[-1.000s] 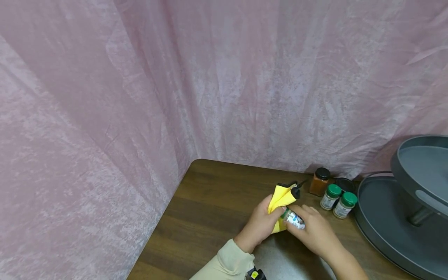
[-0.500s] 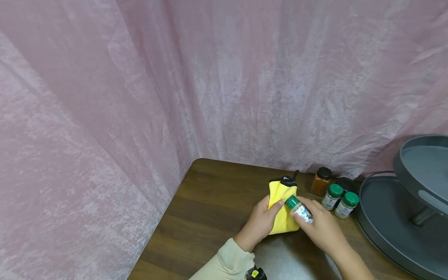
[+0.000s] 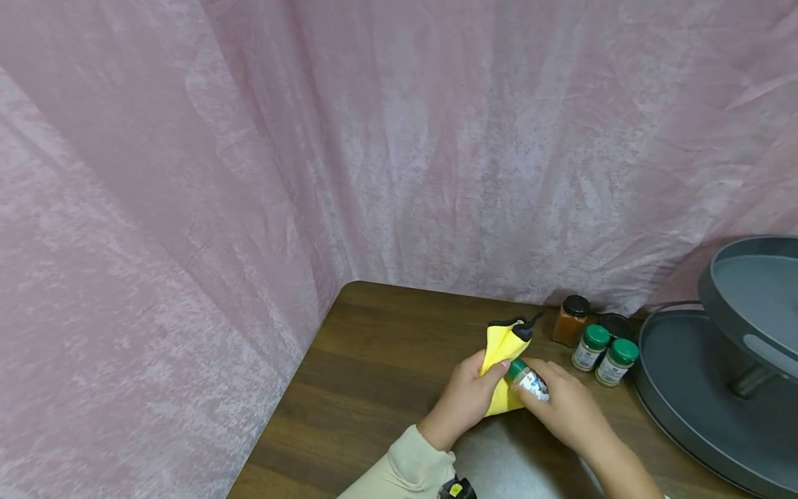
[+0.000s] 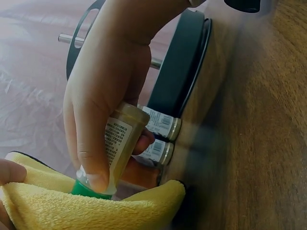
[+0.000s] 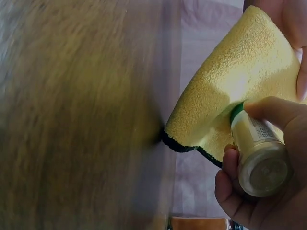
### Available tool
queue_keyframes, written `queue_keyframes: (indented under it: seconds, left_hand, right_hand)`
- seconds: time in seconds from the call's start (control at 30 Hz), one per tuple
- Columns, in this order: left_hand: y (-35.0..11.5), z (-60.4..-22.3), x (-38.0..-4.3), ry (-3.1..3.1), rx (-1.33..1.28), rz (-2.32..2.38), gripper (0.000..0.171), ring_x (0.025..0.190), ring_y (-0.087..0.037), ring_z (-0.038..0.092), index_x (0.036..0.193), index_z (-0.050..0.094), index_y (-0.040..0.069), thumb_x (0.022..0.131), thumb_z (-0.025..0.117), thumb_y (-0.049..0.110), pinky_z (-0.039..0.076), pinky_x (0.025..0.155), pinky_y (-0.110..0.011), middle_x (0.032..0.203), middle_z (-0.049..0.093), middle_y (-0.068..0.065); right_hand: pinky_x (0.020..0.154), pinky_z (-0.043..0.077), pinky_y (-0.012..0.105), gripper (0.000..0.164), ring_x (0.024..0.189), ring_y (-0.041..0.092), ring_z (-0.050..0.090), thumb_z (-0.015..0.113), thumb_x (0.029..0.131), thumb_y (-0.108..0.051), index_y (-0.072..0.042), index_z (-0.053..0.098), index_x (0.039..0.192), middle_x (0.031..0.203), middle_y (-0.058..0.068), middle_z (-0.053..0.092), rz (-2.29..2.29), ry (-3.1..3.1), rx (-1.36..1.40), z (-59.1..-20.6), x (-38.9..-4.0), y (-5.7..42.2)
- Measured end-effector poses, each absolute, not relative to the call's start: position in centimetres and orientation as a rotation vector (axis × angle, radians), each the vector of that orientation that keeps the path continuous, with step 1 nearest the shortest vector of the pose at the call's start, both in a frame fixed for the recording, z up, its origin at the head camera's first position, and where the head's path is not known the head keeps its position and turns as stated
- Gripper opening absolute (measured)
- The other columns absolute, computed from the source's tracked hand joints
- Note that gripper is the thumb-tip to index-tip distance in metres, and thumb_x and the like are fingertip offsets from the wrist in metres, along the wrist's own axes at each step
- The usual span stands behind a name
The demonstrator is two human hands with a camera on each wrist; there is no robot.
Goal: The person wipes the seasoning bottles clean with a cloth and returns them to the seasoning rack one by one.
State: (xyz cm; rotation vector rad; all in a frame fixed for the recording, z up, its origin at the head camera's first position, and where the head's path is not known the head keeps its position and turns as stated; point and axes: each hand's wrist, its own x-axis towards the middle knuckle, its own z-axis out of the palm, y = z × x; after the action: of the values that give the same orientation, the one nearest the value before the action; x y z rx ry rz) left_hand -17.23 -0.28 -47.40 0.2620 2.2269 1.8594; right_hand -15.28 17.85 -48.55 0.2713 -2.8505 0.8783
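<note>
The green-capped jar [image 3: 535, 385] is tilted in mid-air over the wooden table [image 3: 368, 360], in from its far edge and well apart from the far left corner, its cap against a yellow cloth [image 3: 501, 344]. The right hand [image 3: 564, 409] has thumb and fingers wrapped round the jar's body; the left hand [image 3: 464, 396] pinches the black-edged cloth, a fold of which partly hides the cap. Beyond the right hand, near the table's far edge, an orange-brown jar [image 3: 569, 329] stands upright under a black lid, and two green-lidded jars [image 3: 586, 355] partly block a black-lidded jar [image 3: 616, 326] behind them. Just beside these, a grey tiered tray [image 3: 662, 410] fills the table's right side, its upper tier covering part of the lower. A pink curtain [image 3: 399, 138] hangs behind. The held jar looks pale tan inside; I can't make out what the black-lidded one holds. The head view shows the label's blue-and-white side, the left wrist view its lines of small print, the right wrist view the jar's round base.
</note>
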Motion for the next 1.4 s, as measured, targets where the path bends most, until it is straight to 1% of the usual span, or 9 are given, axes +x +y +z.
queue_keyframes:
  seconds: [0.17,0.37,0.6,0.77,0.87,1.0,1.1,1.23,1.4]
  left_hand:
    - [-0.29,-47.49,-17.33,2.211,0.273,1.867,0.026,0.076,-0.012,0.065,0.113,0.067,0.018,0.101,0.058,0.039,0.055,0.069,-0.028,0.090,0.069,0.001]
    - [-0.32,-47.51,-17.33,2.199,0.270,1.860,0.027,0.077,-0.009,0.064,0.114,0.065,0.018,0.102,0.057,0.041,0.056,0.070,-0.027,0.092,0.067,0.003]
    - [-0.19,-47.56,-17.30,2.157,0.234,1.877,0.030,0.082,-0.010,0.065,0.120,0.060,0.018,0.103,0.055,0.042,0.056,0.074,-0.028,0.097,0.066,0.003]
    - [-0.09,-47.58,-17.42,2.158,0.250,1.892,0.030,0.084,-0.011,0.067,0.121,0.060,0.018,0.103,0.054,0.040,0.056,0.074,-0.027,0.098,0.068,0.004]
    - [-0.10,-47.54,-17.43,2.159,0.254,1.900,0.028,0.083,-0.011,0.069,0.119,0.062,0.017,0.103,0.055,0.039,0.056,0.072,-0.025,0.097,0.070,0.004]
    - [-0.20,-47.36,-17.33,2.163,0.267,1.887,0.028,0.083,-0.013,0.070,0.118,0.063,0.015,0.103,0.056,0.037,0.056,0.070,-0.024,0.097,0.072,0.000]
    - [-0.29,-47.21,-17.27,2.162,0.272,1.876,0.029,0.085,-0.014,0.071,0.120,0.063,0.014,0.103,0.055,0.036,0.056,0.071,-0.024,0.099,0.073,-0.002]
    - [-0.27,-47.04,-17.16,2.161,0.256,1.863,0.027,0.087,-0.015,0.071,0.120,0.063,0.016,0.102,0.056,0.036,0.056,0.073,-0.026,0.101,0.073,-0.002]
    - [-0.03,-47.00,-17.01,2.166,0.243,1.856,0.025,0.085,-0.016,0.069,0.117,0.065,0.017,0.101,0.058,0.034,0.056,0.074,-0.029,0.098,0.071,0.000]
  right_hand:
    - [0.062,0.046,0.029,0.045,0.078,0.010,0.057,0.079,0.086,-0.032,-0.016,0.066,0.127,0.106,0.004,0.069,0.861,-2.842,0.354,-48.44,-14.99,17.48]
    - [0.061,0.045,0.024,0.046,0.074,0.005,0.054,0.081,0.084,-0.033,-0.018,0.067,0.126,0.098,-0.004,0.065,0.831,-2.799,0.422,-48.17,-14.61,17.24]
    - [0.059,0.045,0.022,0.046,0.075,0.006,0.054,0.080,0.087,-0.033,-0.020,0.066,0.129,0.101,-0.002,0.066,0.934,-2.780,0.372,-47.78,-14.42,17.34]
    - [0.058,0.045,0.021,0.047,0.076,0.007,0.054,0.078,0.089,-0.033,-0.016,0.064,0.131,0.103,0.001,0.067,0.961,-2.749,0.340,-47.72,-14.53,17.46]
    - [0.059,0.046,0.023,0.048,0.077,0.010,0.055,0.077,0.090,-0.033,-0.014,0.063,0.132,0.104,0.004,0.067,0.967,-2.732,0.311,-47.70,-14.66,17.55]
    - [0.066,0.051,0.031,0.049,0.085,0.015,0.060,0.075,0.091,-0.035,-0.012,0.063,0.132,0.109,0.008,0.069,0.957,-2.728,0.277,-47.77,-14.74,17.73]
    - [0.068,0.052,0.037,0.050,0.088,0.018,0.063,0.074,0.092,-0.038,-0.012,0.062,0.133,0.111,0.009,0.070,0.950,-2.744,0.264,-47.91,-14.83,17.85]
    - [0.067,0.051,0.037,0.051,0.087,0.019,0.063,0.073,0.092,-0.040,-0.012,0.061,0.133,0.111,0.011,0.070,0.928,-2.794,0.242,-48.19,-15.06,17.87]
    - [0.068,0.050,0.037,0.050,0.088,0.019,0.063,0.073,0.091,-0.038,-0.011,0.062,0.131,0.114,0.012,0.069,0.887,-2.863,0.266,-48.49,-15.15,17.75]
